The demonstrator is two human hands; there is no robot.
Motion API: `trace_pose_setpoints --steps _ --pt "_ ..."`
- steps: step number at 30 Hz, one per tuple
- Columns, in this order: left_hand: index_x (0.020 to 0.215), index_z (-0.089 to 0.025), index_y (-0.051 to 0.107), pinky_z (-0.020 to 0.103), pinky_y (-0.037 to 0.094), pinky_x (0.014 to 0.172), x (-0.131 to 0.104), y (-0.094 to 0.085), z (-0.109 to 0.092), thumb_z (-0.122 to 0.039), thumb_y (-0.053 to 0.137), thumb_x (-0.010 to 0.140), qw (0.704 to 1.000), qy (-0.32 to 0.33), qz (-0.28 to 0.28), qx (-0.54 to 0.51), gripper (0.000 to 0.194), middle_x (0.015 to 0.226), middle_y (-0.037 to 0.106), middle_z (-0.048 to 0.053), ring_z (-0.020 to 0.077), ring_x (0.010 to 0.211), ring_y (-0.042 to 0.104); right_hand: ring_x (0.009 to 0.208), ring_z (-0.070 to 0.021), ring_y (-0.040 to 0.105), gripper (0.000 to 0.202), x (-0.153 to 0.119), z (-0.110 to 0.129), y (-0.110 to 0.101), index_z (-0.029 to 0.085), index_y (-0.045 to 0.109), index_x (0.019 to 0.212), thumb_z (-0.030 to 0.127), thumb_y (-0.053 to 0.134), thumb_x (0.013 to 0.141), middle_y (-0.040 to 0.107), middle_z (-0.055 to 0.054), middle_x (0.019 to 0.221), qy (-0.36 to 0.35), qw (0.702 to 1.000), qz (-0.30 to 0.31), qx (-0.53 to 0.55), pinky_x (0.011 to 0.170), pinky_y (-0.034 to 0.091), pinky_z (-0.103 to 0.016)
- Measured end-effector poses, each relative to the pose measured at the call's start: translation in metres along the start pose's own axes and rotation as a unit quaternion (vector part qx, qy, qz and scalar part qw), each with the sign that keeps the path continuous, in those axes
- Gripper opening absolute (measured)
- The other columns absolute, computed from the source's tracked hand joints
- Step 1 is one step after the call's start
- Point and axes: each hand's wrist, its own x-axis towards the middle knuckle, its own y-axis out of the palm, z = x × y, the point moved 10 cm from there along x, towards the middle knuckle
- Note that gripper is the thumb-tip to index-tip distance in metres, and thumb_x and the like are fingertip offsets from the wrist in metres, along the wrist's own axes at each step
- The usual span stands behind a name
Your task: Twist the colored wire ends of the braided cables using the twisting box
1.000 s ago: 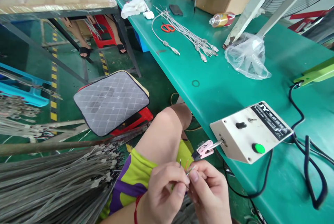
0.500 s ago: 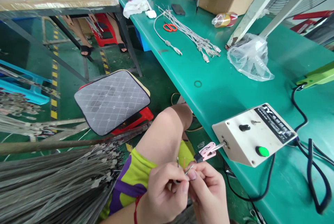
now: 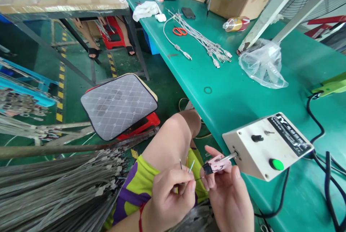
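Observation:
My left hand (image 3: pixel 173 196), with a red cord at its wrist, is closed in a pinch on thin wires. Black, orange and pale-blue wire ends (image 3: pixel 191 166) stick up from the pinch, and a thin dark strand points right toward the clip. My right hand (image 3: pixel 229 196) is open around the pink clip (image 3: pixel 216 164), one finger behind it and the thumb apart on the near side. Whether the fingers touch the clip is hard to tell. The clip has a black tip and sits on the metal shaft of a white machine box (image 3: pixel 266 145) with a green button.
On the green table (image 3: pixel 186 77) lie several grey USB cables (image 3: pixel 201 35), orange scissors (image 3: pixel 180 31), a phone (image 3: pixel 188 13), a bottle (image 3: pixel 236 24) and a plastic bag (image 3: pixel 265 62). Bundled grey cables (image 3: pixel 62 188) hang at left. A cushioned stool (image 3: pixel 119 106) stands ahead; another person's legs show beyond.
My right hand has let go of the wires, moved right and opened around the pink clip. My left hand keeps its pinch, with the wire ends now more spread. The view has shifted slightly.

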Motion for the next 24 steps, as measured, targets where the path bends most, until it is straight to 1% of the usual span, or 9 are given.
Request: trace_pose_setpoints --steps 2,4,7,9,12,16,20,22,24 --pt "0.108 -0.027 0.065 0.024 0.053 0.047 0.002 -0.001 0.0 -0.005 0.065 0.1 1.0 0.0 -0.01 0.001 0.023 0.068 0.07 -0.004 0.0144 0.046 0.063 0.066 -0.0141 0.051 0.052 0.0 -0.004 0.003 0.024 0.088 0.132 0.066 0.081 0.103 0.063 -0.001 0.074 0.008 1.0 0.013 0.024 0.064 0.051 -0.024" --pt "0.109 -0.027 0.065 0.025 0.057 0.049 0.001 -0.001 0.004 -0.007 0.067 0.101 1.0 -0.006 -0.016 -0.008 0.022 0.068 0.07 -0.003 0.0162 0.049 0.066 0.064 -0.0135 0.047 0.053 0.0 -0.01 0.005 0.025 0.088 0.133 0.068 0.08 0.104 0.057 0.0 0.071 0.013 0.999 0.023 0.041 0.064 0.049 -0.024" --pt "0.112 -0.026 0.068 0.023 0.059 0.051 -0.001 0.0 0.012 -0.008 0.069 0.103 0.999 -0.026 -0.018 -0.024 0.02 0.076 0.077 0.0 0.0165 0.055 0.072 0.063 -0.0134 0.043 0.051 0.002 -0.014 0.008 0.026 0.087 0.132 0.069 0.075 0.107 0.048 0.003 0.065 0.004 0.998 0.039 0.039 0.064 0.045 -0.024" --pt "0.113 -0.025 0.069 0.021 0.06 0.051 -0.003 0.0 0.017 -0.008 0.071 0.103 0.999 -0.038 -0.019 -0.028 0.02 0.082 0.08 0.002 0.0157 0.056 0.074 0.06 -0.0134 0.037 0.046 0.004 -0.015 0.008 0.027 0.087 0.13 0.065 0.07 0.111 0.041 0.005 0.062 -0.012 0.998 0.044 0.036 0.061 0.042 -0.024" --pt "0.112 -0.025 0.07 0.02 0.062 0.05 -0.001 0.0 0.019 -0.009 0.075 0.1 0.999 -0.045 -0.024 -0.018 0.02 0.082 0.081 0.001 0.0153 0.053 0.074 0.057 -0.0137 0.029 0.041 0.006 -0.014 0.006 0.026 0.088 0.124 0.06 0.067 0.113 0.033 0.007 0.059 -0.027 0.998 0.043 0.033 0.057 0.038 -0.024" --pt "0.111 -0.025 0.069 0.02 0.063 0.051 0.003 0.005 0.017 -0.009 0.074 0.099 0.999 -0.046 -0.018 -0.008 0.021 0.084 0.082 0.002 0.0158 0.054 0.075 0.056 -0.0135 0.031 0.039 0.007 -0.009 0.009 0.027 0.089 0.121 0.059 0.068 0.113 0.034 0.006 0.056 -0.031 0.998 0.051 0.028 0.056 0.037 -0.023" --pt "0.109 -0.022 0.068 0.018 0.065 0.06 0.005 0.01 0.014 -0.006 0.073 0.099 1.0 -0.027 -0.004 -0.011 0.019 0.082 0.08 0.002 0.0148 0.06 0.078 0.054 -0.0123 0.031 0.038 0.009 -0.004 0.018 0.028 0.09 0.117 0.061 0.074 0.11 0.035 0.007 0.054 -0.022 0.998 0.055 0.023 0.056 0.037 -0.022" --pt "0.108 -0.021 0.068 0.017 0.065 0.063 0.005 0.011 0.014 -0.005 0.073 0.099 1.0 -0.021 -0.002 -0.012 0.019 0.082 0.08 0.001 0.0132 0.063 0.078 0.053 -0.0121 0.032 0.039 0.009 -0.005 0.021 0.026 0.089 0.119 0.061 0.074 0.109 0.035 0.007 0.054 -0.026 0.998 0.055 0.024 0.054 0.037 -0.022" --pt "0.107 -0.02 0.068 0.015 0.064 0.063 0.004 0.011 0.015 -0.004 0.074 0.099 1.0 -0.022 -0.004 -0.009 0.019 0.083 0.079 0.001 0.0117 0.063 0.077 0.051 -0.0122 0.034 0.046 0.006 -0.011 0.015 0.024 0.087 0.126 0.064 0.072 0.11 0.041 0.007 0.053 -0.026 0.998 0.052 0.007 0.053 0.037 -0.023"
